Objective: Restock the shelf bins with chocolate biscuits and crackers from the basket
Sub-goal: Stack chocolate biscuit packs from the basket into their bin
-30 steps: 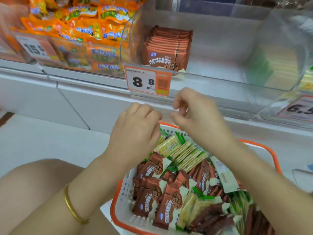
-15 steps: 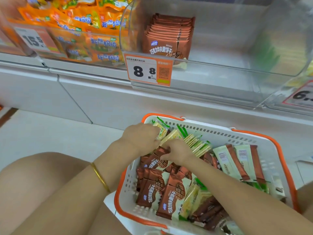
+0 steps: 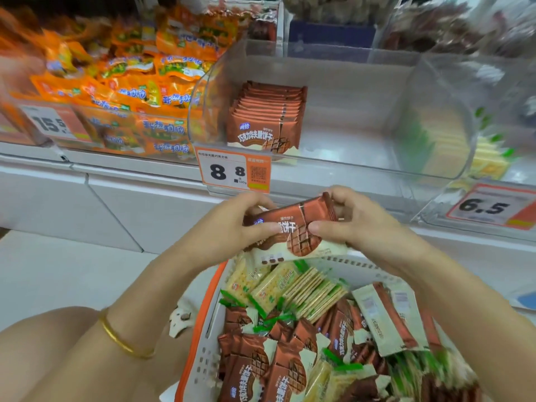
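Over the far rim of the basket [image 3: 210,352], left hand [image 3: 232,227] pinches one end and right hand [image 3: 359,224] the other of a small stack of chocolate biscuit packs [image 3: 293,224], squeezed flush, probably to slot beside the row [image 3: 266,117] in the bin [image 3: 362,91] above the basket.

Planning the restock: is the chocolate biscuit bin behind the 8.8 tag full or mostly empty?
Mostly empty. The clear bin holds one row of chocolate biscuit packs at its left; the rest of its floor is bare.
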A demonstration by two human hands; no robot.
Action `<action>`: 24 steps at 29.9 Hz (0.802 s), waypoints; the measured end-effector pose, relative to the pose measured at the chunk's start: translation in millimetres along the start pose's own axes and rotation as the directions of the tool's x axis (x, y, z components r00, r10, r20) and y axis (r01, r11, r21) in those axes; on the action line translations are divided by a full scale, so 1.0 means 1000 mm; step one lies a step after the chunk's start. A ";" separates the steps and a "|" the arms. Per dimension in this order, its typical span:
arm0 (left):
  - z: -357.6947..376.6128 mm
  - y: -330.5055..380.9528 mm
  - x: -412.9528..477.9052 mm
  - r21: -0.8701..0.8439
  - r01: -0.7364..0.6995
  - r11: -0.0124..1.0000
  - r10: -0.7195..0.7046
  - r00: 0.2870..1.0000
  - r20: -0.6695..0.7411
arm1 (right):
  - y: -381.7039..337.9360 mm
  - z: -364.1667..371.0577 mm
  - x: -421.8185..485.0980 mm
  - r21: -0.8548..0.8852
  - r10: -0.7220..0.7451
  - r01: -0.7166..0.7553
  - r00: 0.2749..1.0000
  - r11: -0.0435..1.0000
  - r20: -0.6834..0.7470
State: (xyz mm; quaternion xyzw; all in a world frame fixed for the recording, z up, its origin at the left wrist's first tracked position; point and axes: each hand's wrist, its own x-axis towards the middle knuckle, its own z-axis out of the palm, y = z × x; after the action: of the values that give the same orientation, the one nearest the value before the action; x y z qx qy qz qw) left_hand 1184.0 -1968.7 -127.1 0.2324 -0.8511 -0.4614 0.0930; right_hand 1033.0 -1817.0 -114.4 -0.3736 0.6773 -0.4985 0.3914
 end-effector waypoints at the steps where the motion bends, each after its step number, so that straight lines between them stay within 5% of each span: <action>1: -0.008 0.010 -0.001 -0.040 -0.018 0.999 0.017 1.000 -0.023 | -0.015 -0.003 -0.001 -0.008 -0.020 0.020 1.000 1.000 0.023; 5: -0.040 0.046 0.003 -0.024 -0.158 0.987 0.151 0.972 -0.179 | -0.073 -0.011 0.009 -0.125 -0.172 0.177 0.984 0.976 0.047; 10: -0.055 0.050 0.021 0.266 -0.166 0.950 0.291 0.780 -0.553 | -0.103 -0.032 0.063 -0.031 -0.252 0.252 0.941 0.967 -0.227; 15: -0.036 0.012 0.026 0.633 -0.082 0.770 0.381 0.855 -0.352 | -0.074 -0.029 0.123 -0.280 -0.203 0.122 0.939 0.952 -0.278; 17: -0.033 0.008 0.028 0.712 -0.041 0.701 0.367 0.876 -0.311 | -0.068 -0.021 0.141 -0.475 -0.263 0.127 0.936 0.871 -0.233; 20: -0.033 0.008 0.030 0.733 -0.032 0.679 0.372 0.876 -0.306 | -0.072 -0.012 0.158 -0.790 -0.362 0.090 0.916 0.606 -0.173; 24: -0.032 0.008 0.029 0.738 -0.027 0.674 0.370 0.877 -0.306 | -0.072 0.001 0.162 -0.948 -0.344 0.023 0.934 0.318 -0.093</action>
State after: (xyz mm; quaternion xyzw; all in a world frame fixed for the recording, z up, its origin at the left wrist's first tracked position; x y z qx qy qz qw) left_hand 1168.0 -2003.3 -104.3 0.2490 -0.9401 -0.0177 0.2323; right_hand 975.1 -1978.6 -70.3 -0.5307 0.8389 -0.1080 -0.0533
